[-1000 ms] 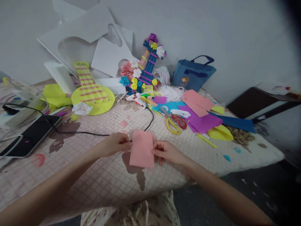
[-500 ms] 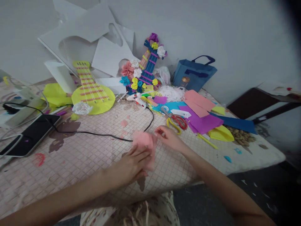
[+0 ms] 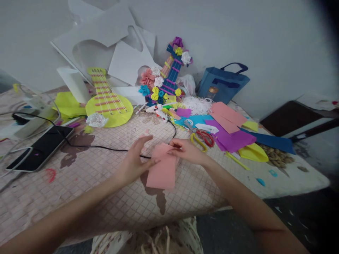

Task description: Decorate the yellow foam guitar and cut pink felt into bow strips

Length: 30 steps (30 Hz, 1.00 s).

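A pink paper sheet (image 3: 162, 169) lies on the checkered table cover (image 3: 111, 190) in front of me. My right hand (image 3: 186, 150) pinches the sheet's upper edge, fingers closed on it. My left hand (image 3: 135, 158) hovers at the sheet's left edge with its fingers stretched out and apart, touching or nearly touching the paper. A black cable (image 3: 106, 148) runs under my left hand towards a white glue gun (image 3: 159, 112).
Scissors with red and yellow handles (image 3: 200, 135) lie right of my hands beside purple (image 3: 230, 137), pink and blue paper sheets. Two paper guitars (image 3: 108, 104) and paper flowers stand at the back. A tablet (image 3: 42, 148) lies at the left. A blue bag (image 3: 222, 83) leans on the wall.
My left hand lifted off the pink sheet and opened at its left edge. The sheet now lies unfolded and flat, with my right hand gripping its top edge. The view shifted slightly.
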Each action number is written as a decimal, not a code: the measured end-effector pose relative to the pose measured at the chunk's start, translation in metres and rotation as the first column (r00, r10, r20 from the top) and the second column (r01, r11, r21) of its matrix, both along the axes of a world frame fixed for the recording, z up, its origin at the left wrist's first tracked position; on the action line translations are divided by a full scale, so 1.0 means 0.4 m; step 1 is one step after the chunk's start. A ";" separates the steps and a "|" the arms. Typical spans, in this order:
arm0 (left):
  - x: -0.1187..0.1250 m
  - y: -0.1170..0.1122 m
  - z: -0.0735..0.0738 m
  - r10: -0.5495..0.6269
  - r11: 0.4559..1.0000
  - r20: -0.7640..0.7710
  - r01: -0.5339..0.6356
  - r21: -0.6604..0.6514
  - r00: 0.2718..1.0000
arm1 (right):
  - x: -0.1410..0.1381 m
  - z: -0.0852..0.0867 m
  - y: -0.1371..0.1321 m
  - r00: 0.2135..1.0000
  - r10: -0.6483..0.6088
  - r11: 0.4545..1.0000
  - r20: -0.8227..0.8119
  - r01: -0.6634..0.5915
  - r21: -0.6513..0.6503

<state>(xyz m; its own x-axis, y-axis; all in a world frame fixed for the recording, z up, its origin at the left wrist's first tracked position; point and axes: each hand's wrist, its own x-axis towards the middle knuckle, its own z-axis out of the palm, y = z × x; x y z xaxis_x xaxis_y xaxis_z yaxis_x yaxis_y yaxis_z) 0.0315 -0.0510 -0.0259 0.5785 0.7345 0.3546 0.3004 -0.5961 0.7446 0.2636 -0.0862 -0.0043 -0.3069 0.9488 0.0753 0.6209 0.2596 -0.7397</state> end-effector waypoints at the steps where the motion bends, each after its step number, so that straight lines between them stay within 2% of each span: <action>1: 0.006 0.021 0.011 0.023 0.992 0.006 -0.022 -0.123 1.000 | -0.009 0.016 0.011 1.000 0.008 1.000 -0.009 -0.008 0.022; 2: 0.012 0.041 0.020 -0.003 0.967 -0.019 -0.002 -0.256 1.000 | -0.019 0.030 0.024 1.000 0.015 0.999 -0.017 -0.014 0.044; 4: 0.023 0.075 0.034 -0.056 0.868 -0.048 0.025 -0.496 0.997 | -0.040 0.048 0.054 0.998 0.029 0.997 -0.062 -0.024 0.074; 6: 0.030 0.096 0.038 -0.032 0.765 0.009 0.030 -0.644 0.999 | -0.057 0.048 0.082 0.980 0.020 0.998 -0.197 -0.006 0.070; 8: 0.030 0.107 0.033 0.057 0.706 0.114 0.041 -0.707 0.992 | -0.070 0.031 0.101 0.919 -0.036 0.999 -0.394 0.042 0.006; 10: 0.024 0.110 0.024 0.129 0.677 0.176 0.043 -0.735 0.976 | -0.079 0.004 0.107 0.827 -0.115 0.992 -0.551 0.069 -0.104; 13: 0.013 0.109 0.010 0.167 0.637 0.197 0.046 -0.769 0.966 | -0.091 -0.032 0.097 0.740 -0.186 0.972 -0.646 0.043 -0.231; 16: 0.007 0.103 0.004 0.179 0.626 0.220 0.061 -0.778 0.959 | -0.104 -0.046 0.080 0.725 -0.222 0.964 -0.652 0.065 -0.256; 21: 0.008 0.093 0.008 0.186 0.631 0.219 0.054 -0.774 0.958 | -0.117 -0.039 0.067 0.749 -0.242 0.969 -0.617 0.153 -0.194; 26: 0.004 0.088 0.012 0.192 0.667 0.319 0.115 -0.736 0.928 | -0.121 -0.035 0.058 0.765 -0.250 0.967 -0.593 0.169 -0.189; 30: -0.006 0.088 0.015 0.217 0.665 0.336 0.113 -0.738 0.916 | -0.124 -0.028 0.050 0.768 -0.231 0.972 -0.597 0.154 -0.177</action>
